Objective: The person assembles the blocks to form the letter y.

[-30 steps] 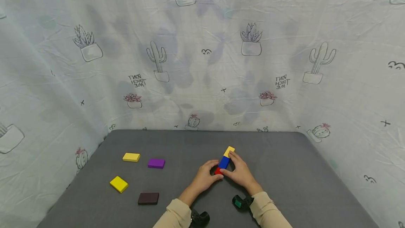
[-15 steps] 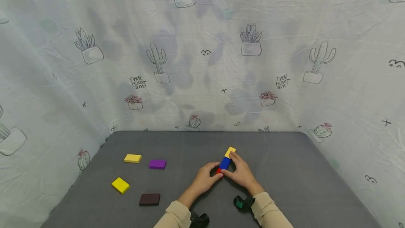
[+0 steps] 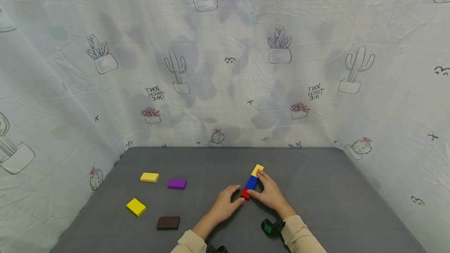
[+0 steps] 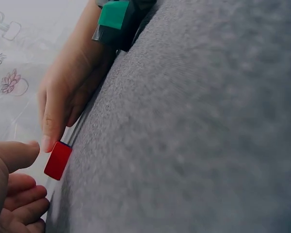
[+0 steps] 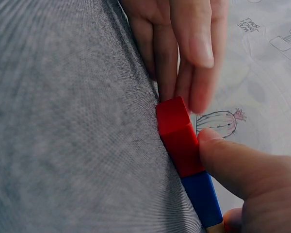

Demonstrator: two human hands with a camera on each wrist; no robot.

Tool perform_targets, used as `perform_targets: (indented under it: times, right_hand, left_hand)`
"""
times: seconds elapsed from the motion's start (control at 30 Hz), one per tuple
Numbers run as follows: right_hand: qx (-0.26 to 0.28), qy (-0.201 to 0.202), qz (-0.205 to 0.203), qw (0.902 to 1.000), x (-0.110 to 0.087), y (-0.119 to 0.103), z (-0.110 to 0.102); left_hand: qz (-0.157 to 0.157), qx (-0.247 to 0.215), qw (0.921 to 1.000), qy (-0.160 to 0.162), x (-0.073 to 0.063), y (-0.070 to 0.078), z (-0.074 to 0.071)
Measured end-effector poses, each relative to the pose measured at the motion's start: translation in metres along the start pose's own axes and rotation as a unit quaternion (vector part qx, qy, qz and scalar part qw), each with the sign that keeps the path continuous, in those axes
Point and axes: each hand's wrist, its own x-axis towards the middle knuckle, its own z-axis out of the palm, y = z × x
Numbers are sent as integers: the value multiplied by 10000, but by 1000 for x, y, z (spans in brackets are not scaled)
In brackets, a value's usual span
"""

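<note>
Red (image 3: 245, 194), blue (image 3: 251, 183) and yellow (image 3: 258, 170) blocks lie end to end in a slanting row on the grey table. My right hand (image 3: 272, 194) spans the row's right side, its thumb touching the red block and a fingertip at the yellow one. In the right wrist view the thumb (image 5: 223, 150) rests at the red block's upper edge. My left hand (image 3: 224, 205) is beside the red end, thumb and fingers spread around a gap. From the left wrist view, the left thumb (image 4: 19, 154) stands apart from the red block (image 4: 57, 160).
To the left lie a pale yellow block (image 3: 149, 177), a purple block (image 3: 177, 184), a bright yellow block (image 3: 136, 207) and a dark brown block (image 3: 168, 223). A cactus-print curtain (image 3: 228, 89) rises behind the table (image 3: 316, 190) and along its sides.
My left hand has let go of the red block and drawn back left, baring more of the red end. The right hand stays at the row. The head view has shifted slightly.
</note>
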Motion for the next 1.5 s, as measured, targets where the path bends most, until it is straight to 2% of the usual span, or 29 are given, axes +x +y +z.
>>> perform_targets:
  times: [0.2, 0.57, 0.77, 1.0, 1.13, 1.33, 1.5]
  right_hand:
    - [48, -75, 67, 9999, -2, -1, 2]
    - [120, -168, 38, 9998, -2, 0, 0]
    - [131, -141, 53, 9998, -4, 0, 0]
    - [56, -121, -28, 9999, -3, 0, 1]
    - [39, -152, -46, 9999, -3, 1, 2]
    - [63, -194, -41, 9998, -4, 2, 4]
    - [106, -182, -24, 9998, -4, 1, 2]
  left_hand:
    - [-117, -28, 9999, 111, -15, 0, -13]
    - [30, 148, 9976, 679, -44, -11, -41]
    - [-105, 252, 9947, 990, -61, -15, -55]
    - [-513, 467, 9857, 1533, -87, -16, -73]
    - [-877, 521, 9787, 1779, -102, -17, -84]
    - [-1633, 637, 9660, 1898, -124, -21, -102]
    - [-1979, 684, 9580, 1958, -134, -30, -116]
